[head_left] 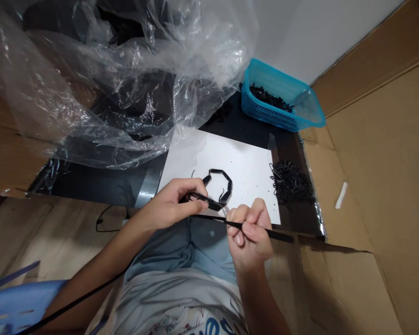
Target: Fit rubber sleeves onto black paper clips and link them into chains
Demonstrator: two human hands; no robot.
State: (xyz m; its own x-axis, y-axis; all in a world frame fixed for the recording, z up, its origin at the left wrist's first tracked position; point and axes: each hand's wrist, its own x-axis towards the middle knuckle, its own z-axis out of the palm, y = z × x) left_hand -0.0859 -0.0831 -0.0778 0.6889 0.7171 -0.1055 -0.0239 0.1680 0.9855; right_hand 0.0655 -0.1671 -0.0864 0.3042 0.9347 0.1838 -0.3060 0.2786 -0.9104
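My left hand (176, 201) is closed in a pinch on one end of a black beaded strand (219, 180) that curls in a loop over the white sheet (251, 167). My right hand (249, 232) is closed in a fist round a thin black rod (279, 236) that sticks out to the right and runs left toward the strand. Both hands are held close together over the near edge of the sheet, above my lap.
A pile of loose black pieces (291, 182) lies at the sheet's right edge. A blue basket (282, 100) with more black pieces stands at the back. A big clear plastic bag (101, 79) covers the left. Cardboard (380, 167) lies on the right.
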